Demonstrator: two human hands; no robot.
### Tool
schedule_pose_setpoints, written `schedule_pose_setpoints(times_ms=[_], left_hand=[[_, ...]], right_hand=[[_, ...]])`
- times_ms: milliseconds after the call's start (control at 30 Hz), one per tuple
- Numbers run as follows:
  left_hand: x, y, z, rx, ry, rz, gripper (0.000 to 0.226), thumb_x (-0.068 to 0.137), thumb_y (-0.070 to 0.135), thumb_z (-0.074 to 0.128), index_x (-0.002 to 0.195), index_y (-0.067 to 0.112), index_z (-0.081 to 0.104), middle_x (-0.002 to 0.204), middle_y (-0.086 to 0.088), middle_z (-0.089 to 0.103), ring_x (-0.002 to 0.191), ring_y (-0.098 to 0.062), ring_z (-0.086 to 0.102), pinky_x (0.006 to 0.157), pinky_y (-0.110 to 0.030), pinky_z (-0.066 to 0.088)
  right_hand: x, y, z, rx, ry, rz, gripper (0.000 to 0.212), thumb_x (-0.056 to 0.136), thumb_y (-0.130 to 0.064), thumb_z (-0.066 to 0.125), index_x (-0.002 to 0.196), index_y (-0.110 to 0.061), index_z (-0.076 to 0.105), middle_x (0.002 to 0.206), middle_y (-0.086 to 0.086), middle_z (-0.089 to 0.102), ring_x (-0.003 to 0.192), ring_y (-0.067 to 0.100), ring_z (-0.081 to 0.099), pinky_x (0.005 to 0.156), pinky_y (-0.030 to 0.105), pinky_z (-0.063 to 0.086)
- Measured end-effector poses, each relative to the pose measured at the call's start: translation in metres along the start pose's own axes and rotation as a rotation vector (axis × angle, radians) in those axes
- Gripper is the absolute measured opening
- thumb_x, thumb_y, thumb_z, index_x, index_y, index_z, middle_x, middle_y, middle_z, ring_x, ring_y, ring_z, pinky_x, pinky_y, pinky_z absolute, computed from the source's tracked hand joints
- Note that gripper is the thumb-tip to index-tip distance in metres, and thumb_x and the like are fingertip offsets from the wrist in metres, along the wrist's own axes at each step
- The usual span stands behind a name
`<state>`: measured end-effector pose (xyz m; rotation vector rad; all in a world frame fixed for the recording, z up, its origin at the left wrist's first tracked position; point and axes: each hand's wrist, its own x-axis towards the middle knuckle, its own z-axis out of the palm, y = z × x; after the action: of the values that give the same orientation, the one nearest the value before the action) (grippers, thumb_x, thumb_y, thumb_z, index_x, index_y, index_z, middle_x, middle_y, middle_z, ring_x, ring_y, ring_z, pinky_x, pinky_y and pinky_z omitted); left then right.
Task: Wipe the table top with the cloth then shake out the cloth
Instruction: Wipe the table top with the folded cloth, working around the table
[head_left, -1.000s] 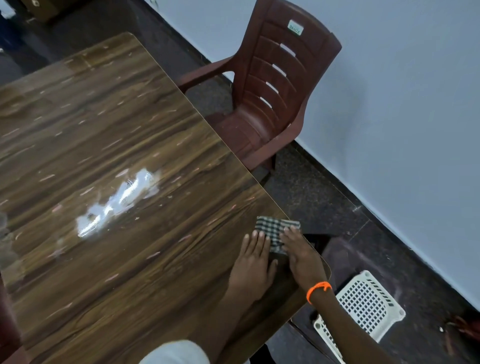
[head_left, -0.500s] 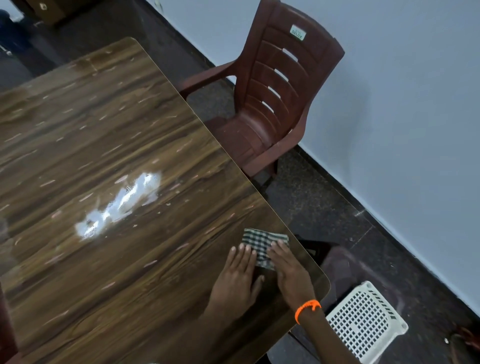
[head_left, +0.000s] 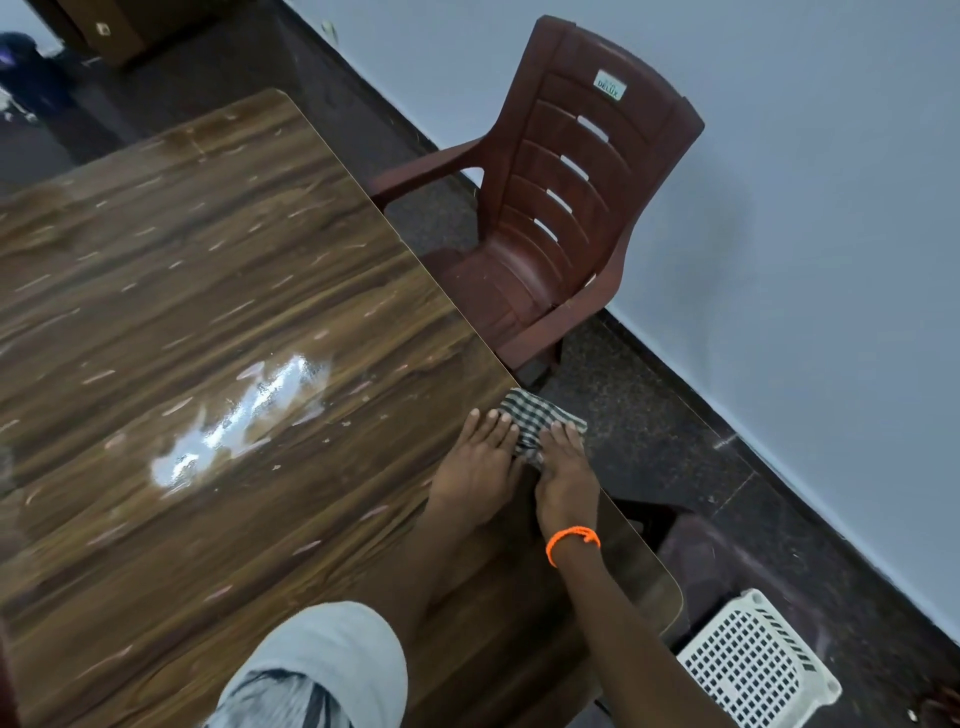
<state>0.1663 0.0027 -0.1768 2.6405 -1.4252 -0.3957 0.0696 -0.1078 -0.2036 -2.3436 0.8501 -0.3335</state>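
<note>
A small folded checked cloth (head_left: 535, 415) lies at the right edge of the glossy wood-grain table top (head_left: 218, 364), its far end reaching the rim. My left hand (head_left: 475, 470) presses flat on its near left part. My right hand (head_left: 563, 475), with an orange band on the wrist, presses flat on its near right part. Both palms face down, fingers together, and they cover the near half of the cloth.
A dark red plastic chair (head_left: 561, 218) stands against the table's right edge, just beyond the cloth. A white perforated stool (head_left: 753, 670) sits on the dark floor at lower right. A pale wall runs along the right side.
Both hands have slid the cloth away from me along the table's right edge, towards the chair. The cloth now reaches the rim.
</note>
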Motion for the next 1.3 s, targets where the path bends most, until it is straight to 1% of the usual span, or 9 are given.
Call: schedule_pose_setpoints(times_ms=[167,267,367,500,667,800,1067,1167,1300], left_hand=[[-0.029,-0.011,-0.008,-0.031,-0.047,-0.138,0.069,0.105,0.048,0.015,0.155,0.005,0.034,0.163,-0.014,0.031,0.154,-0.026,0.02,0.127,-0.041,0.0],[-0.052,0.008,-0.005,-0.065,-0.02,-0.213,0.067,0.108,0.048,0.023,0.154,0.002,0.035,0.161,-0.017,0.032,0.153,-0.028,0.023,0.127,-0.041,0.003],[-0.067,0.026,0.005,-0.068,0.011,-0.16,0.067,0.105,0.049,0.027,0.148,0.001,0.047,0.154,-0.018,0.045,0.148,-0.029,0.034,0.126,-0.043,0.014],[-0.054,0.028,0.012,-0.11,-0.059,-0.065,0.067,0.105,0.047,0.025,0.155,0.004,0.033,0.162,-0.015,0.032,0.154,-0.025,0.02,0.127,-0.045,0.01],[-0.021,0.004,0.006,-0.019,-0.018,-0.044,0.061,0.104,0.04,0.032,0.151,0.003,0.042,0.156,-0.015,0.043,0.15,-0.026,0.032,0.126,-0.044,0.011],[-0.024,-0.025,-0.001,-0.028,-0.019,-0.128,0.071,0.1,0.044,0.013,0.153,0.003,0.037,0.159,-0.015,0.038,0.151,-0.027,0.028,0.126,-0.045,0.01],[-0.097,-0.033,0.007,0.002,0.009,-0.184,0.064,0.106,0.042,0.023,0.15,0.001,0.043,0.155,-0.02,0.043,0.148,-0.031,0.034,0.124,-0.048,0.022],[-0.113,-0.01,0.014,0.002,0.012,-0.162,0.063,0.103,0.044,0.032,0.143,-0.002,0.051,0.149,-0.022,0.049,0.144,-0.034,0.041,0.121,-0.047,0.021],[-0.102,0.013,0.017,-0.047,-0.032,-0.165,0.065,0.102,0.045,0.035,0.144,-0.001,0.05,0.151,-0.021,0.048,0.146,-0.033,0.038,0.122,-0.048,0.026]], right_hand=[[-0.009,-0.018,0.014,-0.019,-0.101,-0.096,0.039,0.091,0.001,0.053,0.128,-0.011,0.058,0.14,0.002,0.051,0.139,0.011,0.029,0.114,0.027,0.027],[-0.029,-0.019,0.006,0.039,-0.121,-0.144,0.045,0.087,0.006,0.056,0.129,-0.011,0.058,0.141,-0.001,0.048,0.14,0.009,0.028,0.113,0.029,0.029],[-0.047,-0.006,-0.011,0.008,-0.134,-0.175,0.047,0.086,0.007,0.057,0.129,-0.012,0.057,0.142,-0.005,0.045,0.139,0.009,0.029,0.111,0.029,0.032],[-0.034,0.014,-0.027,-0.034,-0.095,-0.143,0.042,0.086,0.004,0.06,0.125,-0.011,0.06,0.137,0.002,0.052,0.135,0.018,0.039,0.108,0.032,0.036],[0.01,-0.004,-0.017,-0.042,-0.113,-0.079,0.048,0.086,0.007,0.057,0.129,-0.015,0.057,0.14,0.005,0.051,0.137,0.019,0.036,0.109,0.028,0.031],[0.024,-0.029,0.011,-0.086,-0.171,-0.154,0.062,0.077,0.015,0.051,0.131,-0.017,0.055,0.142,0.003,0.048,0.14,0.02,0.03,0.109,0.038,0.037],[-0.025,-0.037,0.032,-0.092,-0.316,-0.343,0.066,0.079,0.015,0.052,0.136,-0.017,0.05,0.148,-0.001,0.039,0.144,0.012,0.017,0.115,0.032,0.025],[-0.046,-0.02,0.017,-0.068,-0.318,-0.343,0.067,0.076,0.017,0.054,0.134,-0.016,0.053,0.146,-0.003,0.042,0.142,0.012,0.022,0.116,0.025,0.02],[-0.05,-0.004,0.001,-0.039,-0.234,-0.249,0.065,0.075,0.019,0.054,0.13,-0.016,0.057,0.143,-0.001,0.047,0.14,0.012,0.029,0.113,0.019,0.022]])
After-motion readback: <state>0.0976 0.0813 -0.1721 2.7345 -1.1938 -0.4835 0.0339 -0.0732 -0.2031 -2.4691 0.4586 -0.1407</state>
